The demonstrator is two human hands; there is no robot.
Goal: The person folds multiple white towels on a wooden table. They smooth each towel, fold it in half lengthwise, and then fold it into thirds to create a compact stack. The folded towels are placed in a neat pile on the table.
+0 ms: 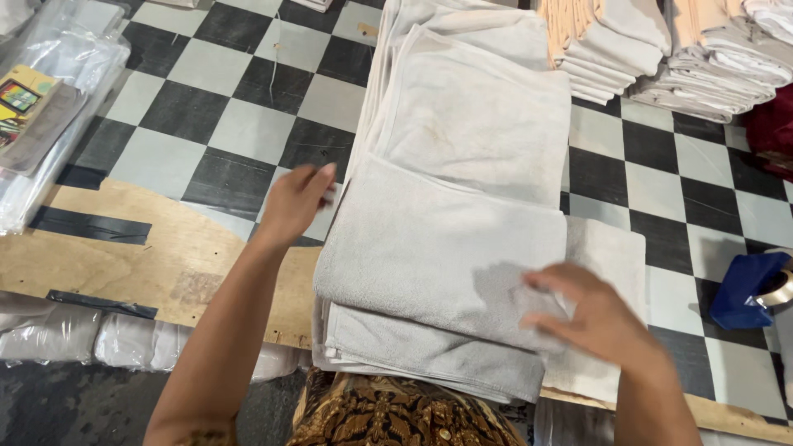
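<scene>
The right hand (591, 318) lies in the lower right of the frame, fingers spread and slightly curled, resting on the lower right part of the folded white towel (446, 248) without closing on it. The left hand (296, 201) sits left of centre, fingers loosely extended at the towel's left edge; motion blur hides whether they pinch the cloth. The towel tops a stack of white towels (429, 363) at the lower centre, with another folded towel (479, 107) above it toward the top of the frame. All rest on a desk (231, 124) with a black and white checkered surface and a bare plywood edge (140, 264) at left. Piles of folded cloth (661, 49) fill the upper right. A blue tape dispenser (747, 289) sits at the right edge, and plastic-wrapped packs (41, 99) at upper left.
</scene>
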